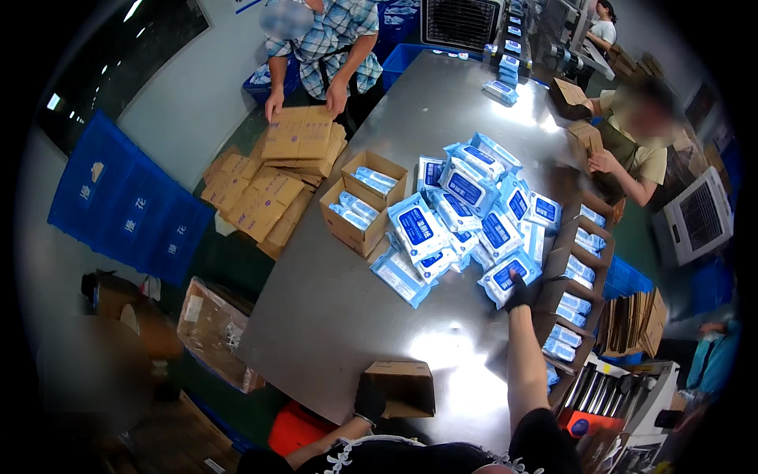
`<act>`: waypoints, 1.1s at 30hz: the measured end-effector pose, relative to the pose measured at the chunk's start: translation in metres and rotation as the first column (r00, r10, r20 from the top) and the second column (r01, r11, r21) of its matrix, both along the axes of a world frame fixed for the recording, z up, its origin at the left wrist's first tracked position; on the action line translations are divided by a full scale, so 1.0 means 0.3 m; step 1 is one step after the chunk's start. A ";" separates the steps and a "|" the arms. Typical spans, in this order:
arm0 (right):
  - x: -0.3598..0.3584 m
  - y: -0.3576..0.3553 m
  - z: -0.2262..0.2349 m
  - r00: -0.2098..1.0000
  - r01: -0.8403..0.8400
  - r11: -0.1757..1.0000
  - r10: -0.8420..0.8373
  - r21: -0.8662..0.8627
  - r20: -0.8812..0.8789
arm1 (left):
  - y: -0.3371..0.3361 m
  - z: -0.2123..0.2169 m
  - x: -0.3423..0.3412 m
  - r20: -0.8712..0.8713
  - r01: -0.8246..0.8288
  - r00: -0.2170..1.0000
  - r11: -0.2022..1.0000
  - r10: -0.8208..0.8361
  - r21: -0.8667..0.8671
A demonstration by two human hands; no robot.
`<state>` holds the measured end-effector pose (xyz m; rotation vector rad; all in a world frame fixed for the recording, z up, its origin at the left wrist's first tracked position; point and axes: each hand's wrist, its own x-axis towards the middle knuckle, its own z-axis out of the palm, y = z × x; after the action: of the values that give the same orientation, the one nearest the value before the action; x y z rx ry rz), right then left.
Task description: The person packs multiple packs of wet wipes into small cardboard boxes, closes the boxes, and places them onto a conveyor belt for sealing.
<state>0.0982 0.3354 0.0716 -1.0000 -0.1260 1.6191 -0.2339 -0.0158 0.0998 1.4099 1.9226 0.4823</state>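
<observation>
Wipes pack [505, 278] under right grip [519, 296]

Blue-and-white soft packs [466, 221] are lying heaped on the steel table [332, 316], each bearing a dark blue rectangular label, and the gloved right hand [519, 296] is touching one pack [508, 276] at the heap's near edge. More packs are sitting in an open brown carton [365, 204] and in a row of cartons [572, 268] along the right edge. The gloved left hand [369, 400] is gripping a small brown carton [404, 387], apparently open, while flattened cartons [272, 186] are lying stacked beyond the table's left side.
</observation>
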 end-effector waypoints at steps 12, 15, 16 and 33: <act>-0.726 0.381 0.446 0.162 -0.820 0.533 0.564 -0.208 0.810 | 0.024 0.014 0.060 0.077 -0.085 0.994 0.996 0.084 0.010; -0.787 0.424 0.354 0.207 -0.733 0.644 0.518 -0.219 0.830 | 0.012 -0.042 0.058 0.042 -0.085 0.996 0.996 0.083 0.026; -0.804 0.396 0.377 0.251 -0.726 0.654 0.540 -0.213 0.803 | 0.002 -0.064 0.052 0.042 -0.109 0.993 0.994 0.108 0.017; -0.178 -1.040 0.481 0.119 -0.693 0.721 0.096 0.014 0.988 | 0.266 -0.061 0.084 0.322 0.375 0.881 0.927 -0.346 -0.031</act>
<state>0.0449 0.0233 0.2158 -1.4949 -1.8087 1.0133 -0.2087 0.0642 0.0815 1.4888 1.3731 0.4016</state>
